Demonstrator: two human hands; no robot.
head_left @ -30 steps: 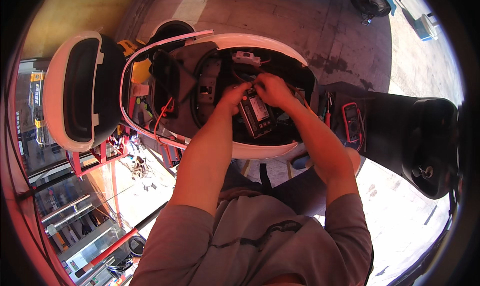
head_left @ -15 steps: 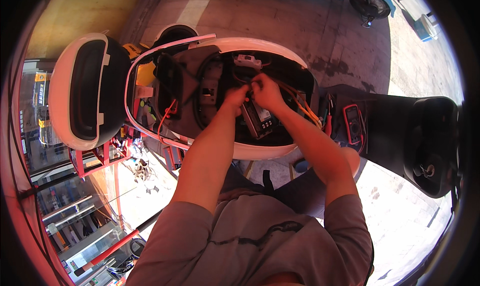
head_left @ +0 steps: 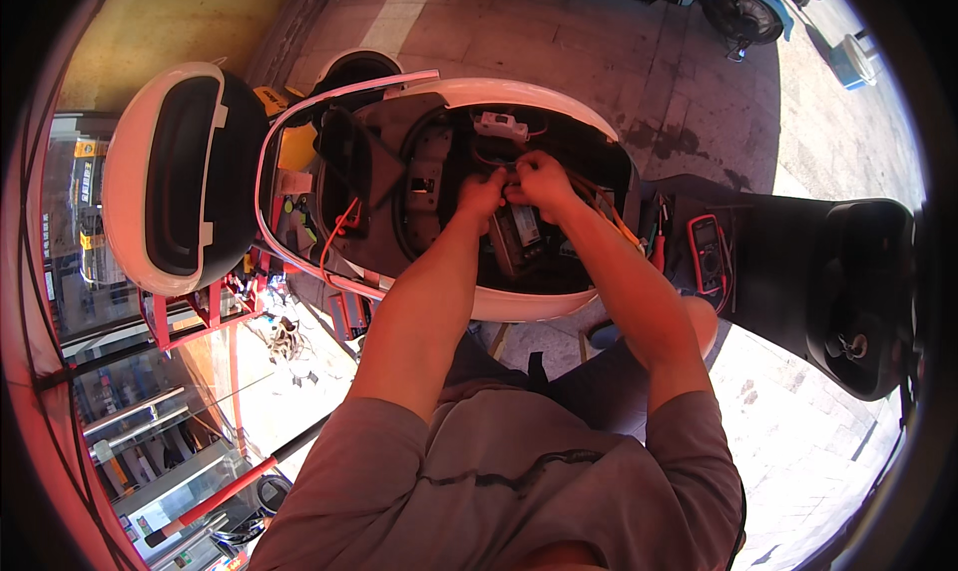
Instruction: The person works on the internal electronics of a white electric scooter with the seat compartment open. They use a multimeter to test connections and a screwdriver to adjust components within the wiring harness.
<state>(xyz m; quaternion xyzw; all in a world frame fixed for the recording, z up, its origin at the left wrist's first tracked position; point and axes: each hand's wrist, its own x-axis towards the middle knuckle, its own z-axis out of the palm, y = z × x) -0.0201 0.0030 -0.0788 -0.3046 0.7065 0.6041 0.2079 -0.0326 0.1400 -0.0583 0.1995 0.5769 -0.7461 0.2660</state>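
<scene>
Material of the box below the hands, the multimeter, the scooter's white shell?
Box: metal or hard plastic, can't tell; dark, straight-edged casing.
Multimeter: probably molded plastic; dark face, rounded red rim, perhaps rubbery.
White shell: likely painted plastic, glossy; smooth curve with sheen, though sheet metal isn't excluded.

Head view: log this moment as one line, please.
left hand: at far end of black box | right hand: close beside left hand | red-edged multimeter: right of both hands
</scene>
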